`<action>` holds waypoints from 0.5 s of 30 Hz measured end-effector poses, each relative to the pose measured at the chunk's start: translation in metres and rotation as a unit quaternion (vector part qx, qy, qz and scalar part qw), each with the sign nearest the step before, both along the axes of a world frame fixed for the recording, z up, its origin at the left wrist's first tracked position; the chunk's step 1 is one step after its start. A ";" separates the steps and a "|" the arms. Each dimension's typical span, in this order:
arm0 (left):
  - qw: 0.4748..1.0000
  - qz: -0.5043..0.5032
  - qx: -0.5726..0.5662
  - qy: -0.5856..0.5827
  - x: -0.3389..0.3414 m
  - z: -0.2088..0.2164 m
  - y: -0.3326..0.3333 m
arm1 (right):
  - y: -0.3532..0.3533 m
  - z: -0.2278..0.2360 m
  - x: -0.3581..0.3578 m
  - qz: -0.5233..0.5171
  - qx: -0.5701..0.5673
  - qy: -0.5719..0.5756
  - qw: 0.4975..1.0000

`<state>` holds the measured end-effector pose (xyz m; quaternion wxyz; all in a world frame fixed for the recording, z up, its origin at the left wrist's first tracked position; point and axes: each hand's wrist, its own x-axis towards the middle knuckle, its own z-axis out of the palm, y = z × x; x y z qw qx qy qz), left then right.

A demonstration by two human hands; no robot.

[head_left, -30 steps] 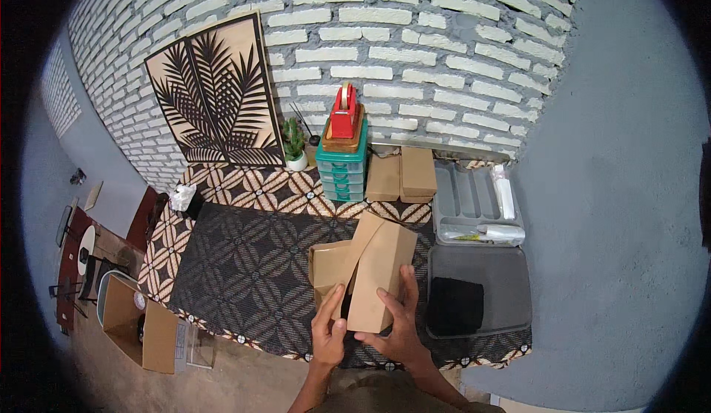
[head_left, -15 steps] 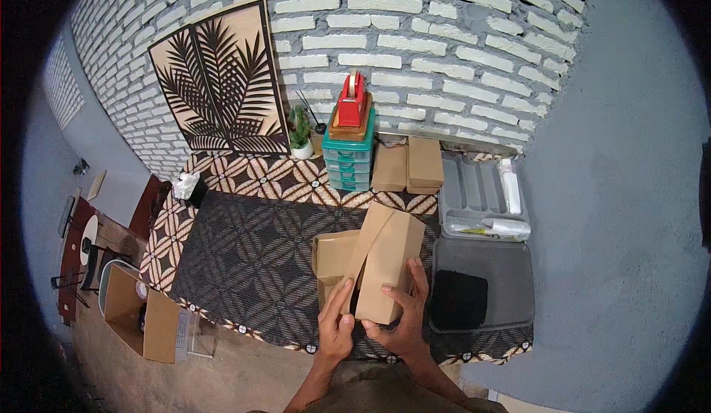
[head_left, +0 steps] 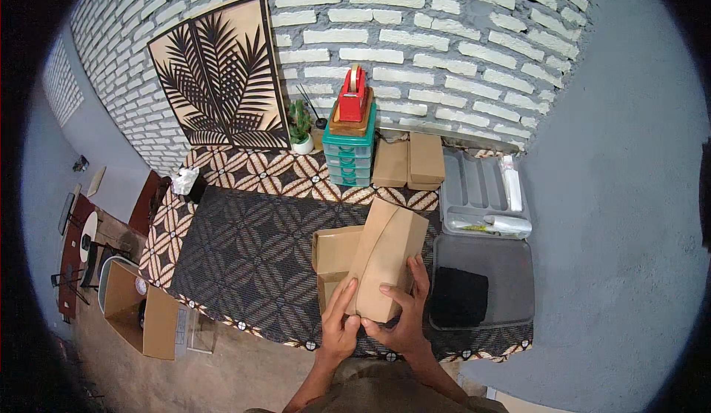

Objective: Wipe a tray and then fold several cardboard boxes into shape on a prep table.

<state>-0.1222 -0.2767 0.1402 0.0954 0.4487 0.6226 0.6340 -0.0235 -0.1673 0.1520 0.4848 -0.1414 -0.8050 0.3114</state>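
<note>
A brown cardboard box [head_left: 391,254], long and tilted, is held between my two hands above the table's near right part. My left hand [head_left: 340,323] presses its fingers along the box's left side flap. On the other side, my right hand [head_left: 404,315] grips the near right end, with fingers spread over the side and top. Both thumbs meet at the near bottom edge. Behind the held box, on the left, lies another open cardboard box [head_left: 337,250], partly hidden by it and by my left hand.
A grey tray [head_left: 511,294] with a folded black cloth [head_left: 461,297] lies to the right, beside a grey compartment organizer [head_left: 474,183]. At the back stand more cardboard boxes [head_left: 425,160], a teal drawer unit [head_left: 348,163] and a red tape dispenser [head_left: 352,101]. A large open carton [head_left: 159,324] is at left below.
The gap along the box's left flap has closed, as my left fingers pressed the flap against the body. Both hands stay on the box.
</note>
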 end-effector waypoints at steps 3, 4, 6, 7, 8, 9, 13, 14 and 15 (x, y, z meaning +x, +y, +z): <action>1.000 -0.003 0.013 -0.001 -0.001 -0.003 0.000 | 0.001 -0.005 0.002 0.013 -0.004 -0.021 1.000; 1.000 -0.003 0.014 -0.001 -0.001 -0.002 0.000 | 0.002 -0.004 0.003 0.014 -0.003 -0.021 1.000; 1.000 -0.012 -0.011 -0.006 0.000 -0.001 -0.001 | 0.002 -0.002 0.006 0.029 -0.005 -0.045 0.999; 1.000 -0.013 -0.010 -0.005 0.000 -0.002 0.000 | 0.002 -0.003 0.007 0.028 -0.004 -0.045 0.999; 0.999 -0.036 -0.005 -0.035 0.000 -0.004 0.001 | 0.003 -0.005 0.008 0.031 0.008 -0.052 0.998; 0.996 -0.059 0.000 -0.064 0.000 -0.007 0.002 | 0.003 -0.005 0.008 0.033 0.019 -0.058 0.998; 0.990 -0.050 0.040 -0.123 -0.002 -0.006 0.007 | 0.002 0.001 0.007 0.050 0.018 -0.108 0.993; 0.991 -0.016 -0.007 -0.133 -0.002 -0.002 0.008 | 0.004 0.002 0.007 0.099 -0.005 -0.111 0.989; 0.988 0.016 -0.054 -0.142 -0.004 0.009 0.012 | 0.005 0.002 0.007 0.145 -0.028 -0.115 0.982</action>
